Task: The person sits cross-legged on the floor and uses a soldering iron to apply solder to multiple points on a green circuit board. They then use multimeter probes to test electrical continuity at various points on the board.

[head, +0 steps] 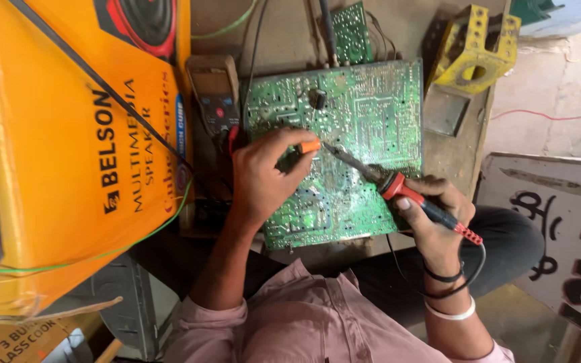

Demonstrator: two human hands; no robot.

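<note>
Two hands work over a large green circuit board (344, 141) in the head view. The board lies solder side up on the tabletop (455, 158), its near edge reaching toward the person's lap. The left hand (263, 176) rests on the board's left half, fingers curled around a small tool with an orange handle (309, 146); only the orange end shows beyond the fingertips, so what kind of tool it is cannot be told. The right hand (432, 225) is clenched around a soldering iron (398, 185) with a red and black grip. The iron's metal shaft slants up and left across the board, and its tip lies just beside the orange handle, near the board's middle. The iron's black cord (469, 275) loops down past the right wrist, which wears a dark band and a pale bangle.

Behind the large board, a smaller green circuit board (352, 30) lies at the far edge. A multimeter (215, 91) sits just left of the large board, touching its upper left corner. Further left, a big orange cardboard box (68, 148) fills that side of the view, with a thin green wire (142, 238) running across it. At the far right corner of the tabletop stands a yellow perforated metal bracket (475, 47).
</note>
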